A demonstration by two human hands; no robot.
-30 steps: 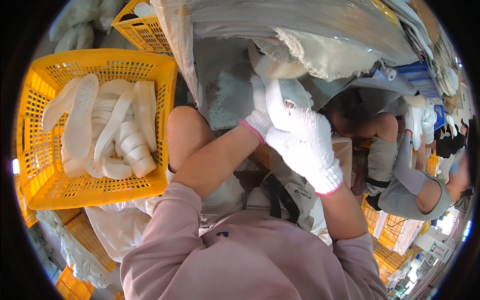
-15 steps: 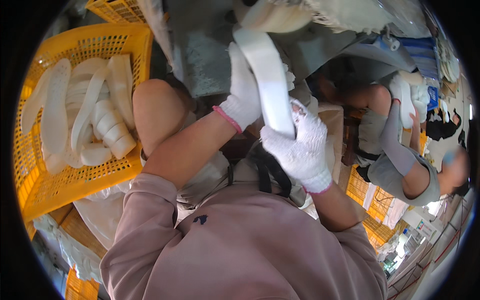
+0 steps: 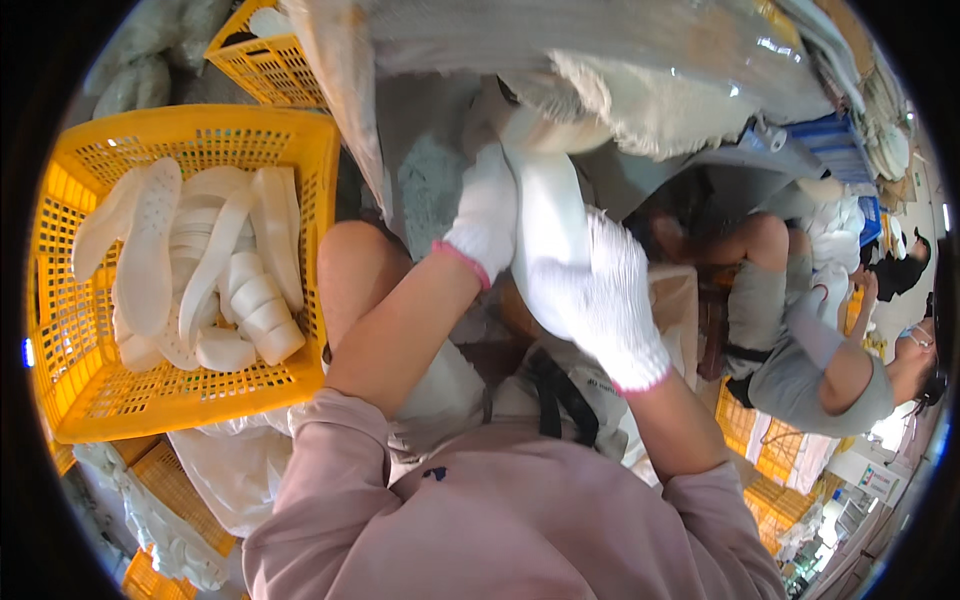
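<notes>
A white foam shoe sole is held out in front of me, pointing away from my body. My left hand, in a white knitted glove with a pink cuff, grips it along its left side. The gloved right hand is closed round the sole's near end, thumb across its top. The sole's far end meets or overlaps a blurred, pale rounded thing; contact between them I cannot tell. To my left, a yellow plastic basket holds several loose white soles and stacked curved white pieces.
Plastic sheeting and a frayed white cloth hang ahead, above the hands. A second yellow crate stands at the far left. On the right sits a co-worker in grey, with more yellow crates nearby.
My view has tipped up and left, so the basket and hands sit lower in it. The right hand has turned, its back now facing up over the sole's near end.
</notes>
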